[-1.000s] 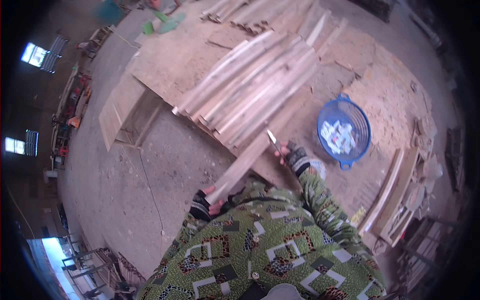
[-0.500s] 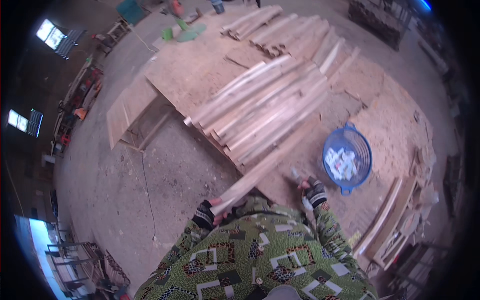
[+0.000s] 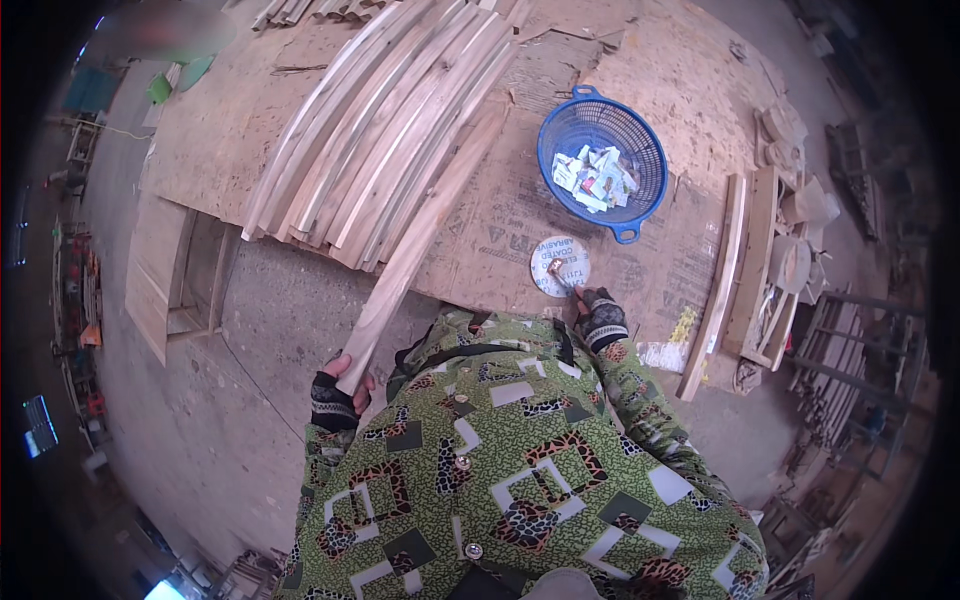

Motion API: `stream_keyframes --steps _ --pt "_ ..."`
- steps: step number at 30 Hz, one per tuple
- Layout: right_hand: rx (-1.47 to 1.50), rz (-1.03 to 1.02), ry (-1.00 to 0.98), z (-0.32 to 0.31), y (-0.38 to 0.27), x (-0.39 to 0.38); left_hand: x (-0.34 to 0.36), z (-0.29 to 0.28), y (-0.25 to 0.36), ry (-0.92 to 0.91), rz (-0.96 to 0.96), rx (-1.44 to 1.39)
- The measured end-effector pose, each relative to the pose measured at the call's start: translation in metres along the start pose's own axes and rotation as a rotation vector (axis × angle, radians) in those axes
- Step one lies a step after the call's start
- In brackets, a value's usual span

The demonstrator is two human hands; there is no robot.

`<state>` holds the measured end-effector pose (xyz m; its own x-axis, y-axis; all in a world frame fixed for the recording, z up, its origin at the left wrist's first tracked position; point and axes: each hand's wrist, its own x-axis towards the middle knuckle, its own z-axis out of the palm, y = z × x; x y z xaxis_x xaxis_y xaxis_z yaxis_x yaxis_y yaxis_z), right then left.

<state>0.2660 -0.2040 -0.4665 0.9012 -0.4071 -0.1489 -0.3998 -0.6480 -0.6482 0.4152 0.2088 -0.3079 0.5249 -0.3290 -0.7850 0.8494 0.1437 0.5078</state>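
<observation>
My left hand [image 3: 342, 392], in a dark fingerless glove, grips the near end of a long pale wooden board [image 3: 415, 270], which slants up alongside a row of several boards [image 3: 380, 140]. My right hand [image 3: 597, 318], gloved the same way, has its fingers closed on a small narrow-bladed tool [image 3: 568, 284]. That tool's front part, with brownish material on it, lies over a round white printed disc [image 3: 543, 282] on the plywood table [image 3: 670, 240]. Above the disc is a blue perforated plastic basket [image 3: 545, 175] holding several crumpled pale scraps [image 3: 590, 178].
Wooden rails and offcuts [image 3: 760, 270] line the table's right side. A plywood box-like piece [image 3: 160, 280] stands left of the table on the concrete floor [image 3: 250, 420], where a thin cord runs. Racks of timber [image 3: 840, 360] stand at far right; more boards and green objects [image 3: 160, 88] are at the back.
The view has swung rightward. My right hand has moved the tool from beside the board to the white disc, which now shows. My left hand still holds the board.
</observation>
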Motion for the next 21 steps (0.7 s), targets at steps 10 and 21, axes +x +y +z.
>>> stream_keyframes --steps 10,21 --pt "-0.018 -0.056 0.094 0.013 -0.003 -0.006 -0.002 -0.005 0.007 0.013 -0.02 0.055" --pt "1.205 0.73 0.025 0.057 0.021 0.007 0.0 -0.006 0.007 -0.025 -0.033 0.038"
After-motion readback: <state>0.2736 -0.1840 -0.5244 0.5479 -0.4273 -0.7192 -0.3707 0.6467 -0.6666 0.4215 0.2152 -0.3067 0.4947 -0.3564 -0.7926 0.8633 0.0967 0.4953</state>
